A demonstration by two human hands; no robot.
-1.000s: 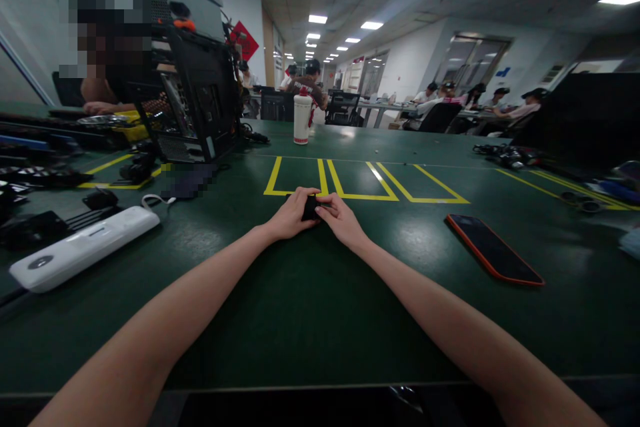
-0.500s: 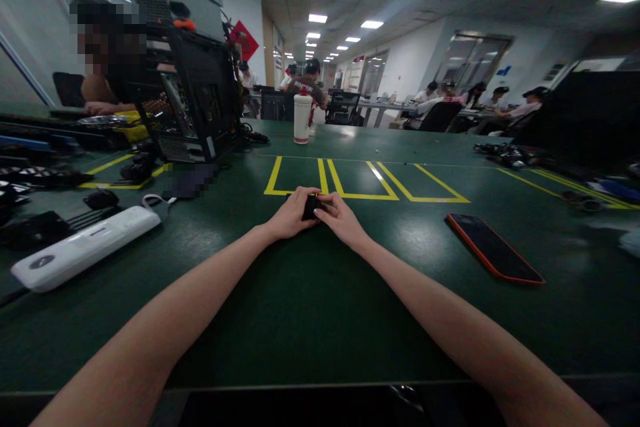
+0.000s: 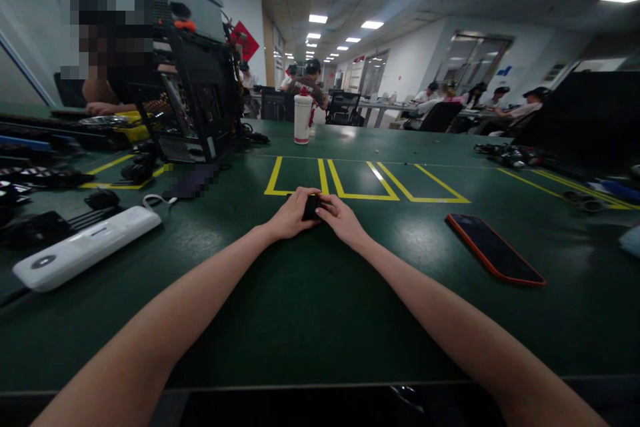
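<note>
Between my two hands, on the green tabletop point(image 3: 300, 320), is a small black block-like object point(image 3: 311, 207); its exact kind does not show. My left hand point(image 3: 291, 215) is closed around its left side, fingers over the top and thumb along the near edge. From the right, my right hand point(image 3: 340, 217) pinches the object's right end with thumb and fingertips. Most of the object is covered by my fingers. Just beyond my hands run yellow tape outlines point(image 3: 360, 197) on the table.
An orange-edged phone point(image 3: 495, 249) lies to the right. A white power strip point(image 3: 87, 247), cables and an open computer case point(image 3: 200, 93) occupy the left. Farther back stands a white bottle point(image 3: 301, 120). Another person sits behind the case, and several people work in the background.
My right fingers have shifted very slightly against the black object's right end. My left hand stays where it was.
</note>
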